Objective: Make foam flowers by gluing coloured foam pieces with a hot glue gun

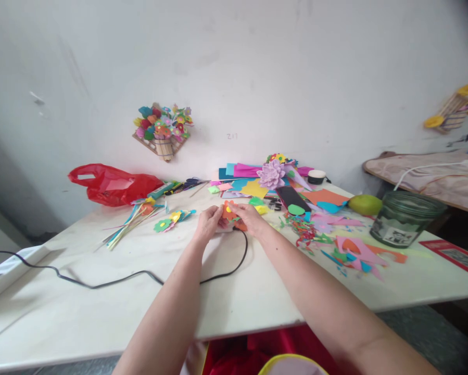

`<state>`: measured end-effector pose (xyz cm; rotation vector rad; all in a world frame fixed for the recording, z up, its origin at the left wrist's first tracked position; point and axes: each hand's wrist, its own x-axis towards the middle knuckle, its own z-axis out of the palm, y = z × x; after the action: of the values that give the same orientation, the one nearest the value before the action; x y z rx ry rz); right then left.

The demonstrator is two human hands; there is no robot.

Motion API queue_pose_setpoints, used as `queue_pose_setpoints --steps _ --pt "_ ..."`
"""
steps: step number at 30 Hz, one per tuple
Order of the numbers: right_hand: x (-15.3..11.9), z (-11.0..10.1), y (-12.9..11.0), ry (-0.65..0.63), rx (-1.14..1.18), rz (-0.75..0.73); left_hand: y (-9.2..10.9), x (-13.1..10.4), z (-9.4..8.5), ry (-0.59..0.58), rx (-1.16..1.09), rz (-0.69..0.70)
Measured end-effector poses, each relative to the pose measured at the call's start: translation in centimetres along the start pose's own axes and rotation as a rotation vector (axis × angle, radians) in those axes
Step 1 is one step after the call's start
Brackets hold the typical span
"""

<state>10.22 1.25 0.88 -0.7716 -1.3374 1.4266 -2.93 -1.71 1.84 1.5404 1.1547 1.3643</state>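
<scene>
Between both hands, above the middle of the table (pixel 148 312), is an orange craft flower (pixel 228 209) with a yellow centre. My left hand (pixel 209 223) pinches its left edge, and the fingers of my right hand (pixel 250 217) are closed on its right side. Just below the hands, a black cord (pixel 239 263) ends at an orange-tipped tool, mostly hidden by them. A green flower (pixel 162 225) lies to the left beside other small cut flowers. Farther left is a bundle of thin sticks (pixel 126 229).
A red plastic bag (pixel 112 182) lies at the back left. Coloured sheets (pixel 253 187), a dark phone (pixel 292 200) and loose scraps (pixel 358 252) spread across the right side. A green glass jar (pixel 403 219) and a green-yellow fruit (pixel 364 204) stand near the right edge. A power strip (pixel 21 265) sits far left.
</scene>
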Motion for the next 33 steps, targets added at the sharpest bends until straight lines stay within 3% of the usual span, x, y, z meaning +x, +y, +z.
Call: queue_pose_setpoints --steps 9,14,20,24,33 --pt "0.2 0.2 0.0 0.050 -0.003 0.013 0.3 -0.2 0.1 0.003 0.018 0.001" --pt "-0.2 0.2 -0.4 0.012 0.030 -0.023 0.0 0.0 -0.1 0.026 0.008 0.009" --pt "-0.2 0.2 -0.6 0.146 -0.003 -0.056 -0.1 0.2 -0.5 0.030 -0.004 0.025" --pt "-0.2 0.2 -0.6 0.166 -0.017 -0.080 -0.2 0.2 -0.7 -0.007 -0.062 0.004" --pt "0.2 0.0 -0.3 0.191 -0.232 -0.122 -0.8 0.9 -1.4 0.133 -0.029 0.040"
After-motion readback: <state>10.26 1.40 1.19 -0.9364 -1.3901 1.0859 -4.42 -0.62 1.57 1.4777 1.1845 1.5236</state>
